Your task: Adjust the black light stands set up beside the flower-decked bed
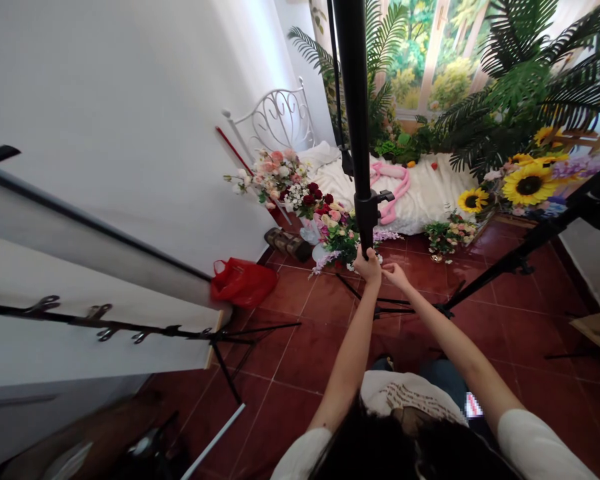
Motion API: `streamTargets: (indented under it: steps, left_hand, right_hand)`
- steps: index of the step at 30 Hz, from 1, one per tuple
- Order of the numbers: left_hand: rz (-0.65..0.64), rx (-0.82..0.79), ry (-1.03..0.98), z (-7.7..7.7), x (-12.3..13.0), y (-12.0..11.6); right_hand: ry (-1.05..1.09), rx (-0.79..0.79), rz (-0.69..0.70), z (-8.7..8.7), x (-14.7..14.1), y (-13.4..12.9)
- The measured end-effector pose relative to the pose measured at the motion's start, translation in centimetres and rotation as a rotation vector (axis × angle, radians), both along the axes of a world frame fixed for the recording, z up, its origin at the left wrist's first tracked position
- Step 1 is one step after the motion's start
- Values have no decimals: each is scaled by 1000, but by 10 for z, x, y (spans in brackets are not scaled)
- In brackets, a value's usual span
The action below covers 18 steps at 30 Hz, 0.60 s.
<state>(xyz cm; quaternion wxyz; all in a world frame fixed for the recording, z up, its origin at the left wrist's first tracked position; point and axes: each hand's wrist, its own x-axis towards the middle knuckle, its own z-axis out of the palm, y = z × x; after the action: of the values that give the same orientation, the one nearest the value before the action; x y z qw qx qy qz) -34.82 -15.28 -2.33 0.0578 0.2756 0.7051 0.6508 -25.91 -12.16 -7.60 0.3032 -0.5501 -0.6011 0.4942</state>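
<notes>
A black light stand [361, 133] rises close in front of me, its pole running from the top edge down to my hands. My left hand [368, 265] is wrapped round the lower part of that pole, below a collar with a clamp knob [384, 196]. Just right of it, my right hand [395, 273] has its fingers drawn together in a pinch beside the pole. Whatever lies between those fingertips is too small to make out. Thin dark legs of the stand [350, 288] spread over the floor below my hands.
Artificial flowers [280, 175] and a white bed [430, 193] stand beyond the pole. Another black stand [500, 263] slants at the right near sunflowers [529, 185]. At left are a red bag [244, 283], a clip-bearing crossbar [75, 319] and tripod legs [225, 370] on red tiles.
</notes>
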Motion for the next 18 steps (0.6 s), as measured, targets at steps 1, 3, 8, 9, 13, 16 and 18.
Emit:
streamTargets:
  steps: [1,3,8,9,13,16,18]
  left_hand:
    - [-2,-3,-1,0,0,0]
    - [-6,-13,-2,1,0,-1]
    - [-44,46,10,2,-1,-2]
    - [-58,50,5,3,-1,-2]
    - [-154,40,-46,12,-3,-7]
    - [-225,58,-60,19,-7,-11]
    - [-291,57,-55,22,-11,-13]
  right_hand:
    - [64,8,-31,9,-2,4]
    - [244,63,-44,36,-9,13]
    - [599,313,229,130,-37,19]
    - [606,361,271,149,-42,17]
    - [570,448,355,203,-59,9]
    - [547,446,346,215,-66,1]
    - [535,448,268,213,-69,-4]
